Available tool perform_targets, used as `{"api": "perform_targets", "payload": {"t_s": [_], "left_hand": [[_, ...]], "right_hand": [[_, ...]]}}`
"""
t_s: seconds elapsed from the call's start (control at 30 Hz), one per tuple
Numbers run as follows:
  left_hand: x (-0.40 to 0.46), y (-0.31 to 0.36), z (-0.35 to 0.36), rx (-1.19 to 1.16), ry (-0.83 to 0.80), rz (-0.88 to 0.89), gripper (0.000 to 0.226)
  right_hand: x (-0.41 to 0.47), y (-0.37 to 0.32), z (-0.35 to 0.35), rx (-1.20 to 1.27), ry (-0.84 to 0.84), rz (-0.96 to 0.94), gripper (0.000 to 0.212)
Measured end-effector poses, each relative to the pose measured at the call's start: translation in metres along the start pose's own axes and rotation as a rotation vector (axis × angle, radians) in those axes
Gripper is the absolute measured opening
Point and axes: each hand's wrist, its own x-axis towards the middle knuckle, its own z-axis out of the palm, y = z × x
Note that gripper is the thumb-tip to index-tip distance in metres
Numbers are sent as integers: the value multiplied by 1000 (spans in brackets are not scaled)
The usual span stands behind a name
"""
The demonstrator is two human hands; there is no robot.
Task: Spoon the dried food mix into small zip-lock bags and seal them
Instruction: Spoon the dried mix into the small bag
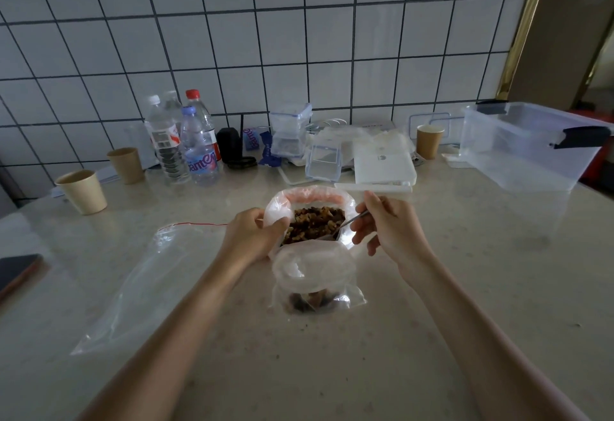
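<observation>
Plastic bottles (186,141) and paper cups (83,191) line the wall.

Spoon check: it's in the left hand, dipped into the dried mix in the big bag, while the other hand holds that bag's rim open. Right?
Not quite. The head view shows the spoon in the right hand, not the left. Its tip is in the dried mix in the big bag, and it is the left hand that holds that bag's rim open.
</observation>
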Motion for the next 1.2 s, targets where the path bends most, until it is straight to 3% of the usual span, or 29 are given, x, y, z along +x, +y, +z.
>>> {"api": "perform_targets", "payload": {"t_s": [0.2,0.4,0.6,0.97,1.2], "left_hand": [[-5,-4,-1,-131,5,75,25],[-5,-5,0,-310,0,15,23],[-6,-5,3,-335,-1,29,19],[-9,-7,6,-396,-51,14,15],[-11,-3,5,-349,-23,27,17]], "right_hand": [[0,1,7,24,-63,27,26],[-2,2,7,67,-62,84,21],[-1,5,12,-5,11,44,22],[0,12,11,177,-83,233,22],[-1,10,12,168,-34,205,21]]}}
